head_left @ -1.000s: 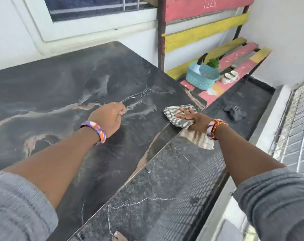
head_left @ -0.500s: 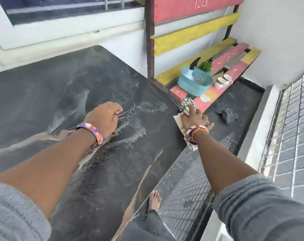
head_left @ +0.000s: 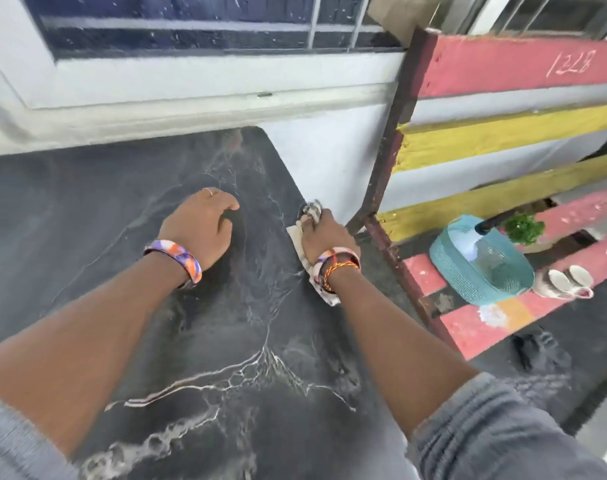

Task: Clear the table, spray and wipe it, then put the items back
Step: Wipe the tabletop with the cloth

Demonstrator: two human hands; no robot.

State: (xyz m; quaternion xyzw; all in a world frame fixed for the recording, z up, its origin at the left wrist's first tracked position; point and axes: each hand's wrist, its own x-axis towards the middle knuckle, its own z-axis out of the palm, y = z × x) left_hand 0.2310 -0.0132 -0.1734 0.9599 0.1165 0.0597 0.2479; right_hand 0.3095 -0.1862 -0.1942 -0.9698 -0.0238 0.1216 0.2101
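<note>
The black marble table [head_left: 87, 209] fills the lower left. My right hand [head_left: 324, 233] presses a striped cloth [head_left: 312, 211] onto the table's right edge, near the far corner; the cloth sticks out past my fingertips and under my wrist. My left hand [head_left: 201, 225] rests on the tabletop as a loose fist, holding nothing. On the bench to the right sit a teal basket [head_left: 468, 278] with a spray bottle [head_left: 482, 247] in it, a small green plant [head_left: 524, 228] and two white cups [head_left: 569, 280].
A red-and-yellow slatted bench [head_left: 503, 317] stands close beside the table's right edge, its dark frame post [head_left: 388, 147] near my right hand. A dark rag [head_left: 534, 348] lies on the floor under the bench. A white wall and window sill [head_left: 191, 109] border the table's far side.
My right hand has slid the cloth along the table's right edge, away from me toward the far corner. The camera has moved forward with it. My left hand stays resting on the tabletop.
</note>
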